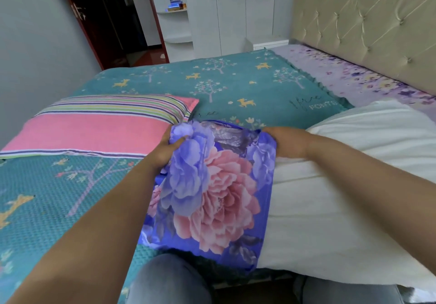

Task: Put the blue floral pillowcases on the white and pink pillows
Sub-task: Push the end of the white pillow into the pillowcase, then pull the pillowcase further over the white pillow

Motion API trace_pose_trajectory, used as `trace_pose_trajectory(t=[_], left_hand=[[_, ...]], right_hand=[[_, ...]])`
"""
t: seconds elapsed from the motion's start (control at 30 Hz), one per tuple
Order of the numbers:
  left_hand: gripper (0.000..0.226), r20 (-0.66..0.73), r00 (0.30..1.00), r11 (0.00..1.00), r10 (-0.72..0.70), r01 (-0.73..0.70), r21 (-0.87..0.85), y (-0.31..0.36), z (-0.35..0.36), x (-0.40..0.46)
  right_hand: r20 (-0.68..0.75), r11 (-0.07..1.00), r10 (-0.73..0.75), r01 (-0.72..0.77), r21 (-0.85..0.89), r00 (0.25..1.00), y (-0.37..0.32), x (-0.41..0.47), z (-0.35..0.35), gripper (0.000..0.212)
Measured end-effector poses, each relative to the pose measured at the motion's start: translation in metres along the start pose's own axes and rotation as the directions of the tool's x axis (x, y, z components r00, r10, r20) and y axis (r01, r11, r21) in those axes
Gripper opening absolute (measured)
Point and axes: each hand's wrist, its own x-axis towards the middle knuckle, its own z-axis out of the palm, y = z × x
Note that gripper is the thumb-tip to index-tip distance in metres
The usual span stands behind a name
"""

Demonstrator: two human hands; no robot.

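A blue floral pillowcase (212, 192) with big pink and violet blooms lies bunched on the bed in front of me, its mouth facing away and gaping. My left hand (165, 148) grips the left side of that mouth. My right hand (286, 142) grips the right side, its fingers tucked under the cloth. The white pillow (342, 197) lies to the right, touching the pillowcase's right edge. The pink pillow (94, 131), striped at its far side, lies bare to the left.
A teal bedspread (236, 84) with deer and trees covers the bed. A lilac floral sheet (342, 74) runs along the beige tufted headboard (368, 22) at right. A dark red door (103, 20) and white shelves (174, 11) stand beyond the bed. My knees are at the bottom edge.
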Motion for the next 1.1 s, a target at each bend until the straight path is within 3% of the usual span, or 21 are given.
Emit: trace_pose_trajectory(t=[0.07, 0.17, 0.27, 0.37, 0.4, 0.47, 0.53, 0.6, 0.63, 0.7, 0.73, 0.77, 0.83, 0.87, 1.0, 1.1], left_hand=[[0.033, 0.042, 0.993, 0.993, 0.114, -0.114, 0.0, -0.006, 0.001, 0.0], [0.032, -0.019, 0.974, 0.97, 0.227, -0.227, -0.091, 0.011, 0.01, -0.004], [0.029, -0.111, 0.981, 0.947, 0.159, -0.183, -0.265, 0.022, 0.014, -0.012], [0.012, -0.159, 0.987, 0.903, 0.006, -0.074, -0.424, 0.016, 0.029, -0.021], [0.008, -0.152, 0.985, 0.894, -0.086, 0.009, -0.447, 0.004, 0.039, -0.025], [0.021, -0.126, 0.959, 0.896, -0.255, 0.186, -0.402, -0.028, 0.065, -0.039], [0.027, -0.19, 0.92, 0.918, -0.343, 0.285, -0.275, -0.053, 0.084, -0.06], [0.023, -0.23, 0.946, 0.969, -0.227, 0.196, -0.149, -0.064, 0.09, -0.067], [0.027, -0.26, 0.95, 0.984, -0.174, 0.16, -0.075, -0.063, 0.088, -0.067], [0.037, -0.314, 0.946, 0.996, -0.08, 0.089, 0.013, -0.06, 0.081, -0.066], [0.035, -0.336, 0.941, 0.998, -0.031, 0.048, 0.042, -0.058, 0.079, -0.067], [0.03, -0.366, 0.93, 0.998, 0.015, 0.007, 0.06, -0.053, 0.077, -0.07], [0.024, -0.44, 0.896, 0.996, 0.058, -0.023, 0.084, -0.045, 0.076, -0.073], [0.022, -0.461, 0.884, 0.993, 0.073, -0.024, 0.112, -0.042, 0.076, -0.071], [0.022, -0.425, 0.905, 0.983, 0.01, 0.07, 0.172, -0.05, 0.077, -0.06], [0.044, -0.439, 0.897, 0.984, -0.045, 0.116, 0.135, -0.068, 0.063, -0.058]], right_hand=[[-0.17, 0.99, 0.059, -0.08, -0.119, 0.984, -0.009, 0.014, -0.025, 0.02], [-0.391, 0.964, -0.003, -0.1, -0.245, 0.921, -0.03, 0.048, -0.07, 0.009], [-0.536, 0.896, -0.155, -0.11, -0.43, 0.83, -0.045, 0.087, -0.093, 0.021], [-0.616, 0.902, -0.083, -0.203, -0.38, 0.784, -0.046, 0.112, -0.092, 0.034], [-0.608, 0.924, 0.002, -0.235, -0.303, 0.794, -0.047, 0.116, -0.084, 0.039], [-0.501, 0.962, 0.19, -0.263, -0.077, 0.844, -0.046, 0.121, -0.058, 0.039], [-0.25, 0.945, 0.327, -0.321, 0.065, 0.911, -0.036, 0.121, -0.024, 0.069], [-0.011, 0.93, 0.363, -0.364, -0.051, 0.932, -0.025, 0.106, 0.009, 0.09], [0.05, 0.931, 0.357, -0.352, -0.096, 0.933, -0.02, 0.1, 0.02, 0.082], [0.132, 0.965, 0.262, -0.261, -0.026, 0.956, -0.01, 0.097, 0.026, 0.051], [0.099, 0.978, 0.21, -0.21, -0.009, 0.973, -0.008, 0.099, 0.02, 0.039], [-0.021, 0.98, 0.19, -0.191, -0.05, 0.982, -0.006, 0.1, 0.011, 0.032], [-0.363, 0.953, 0.19, -0.26, -0.155, 0.912, 0.004, 0.1, -0.01, 0.024], [-0.449, 0.935, 0.206, -0.309, -0.171, 0.869, 0.012, 0.101, -0.013, 0.023], [-0.429, 0.902, 0.338, -0.419, -0.107, 0.838, 0.027, 0.106, 0.01, 0.029], [-0.424, 0.843, 0.425, -0.52, -0.136, 0.8, 0.031, 0.095, 0.027, 0.048]])
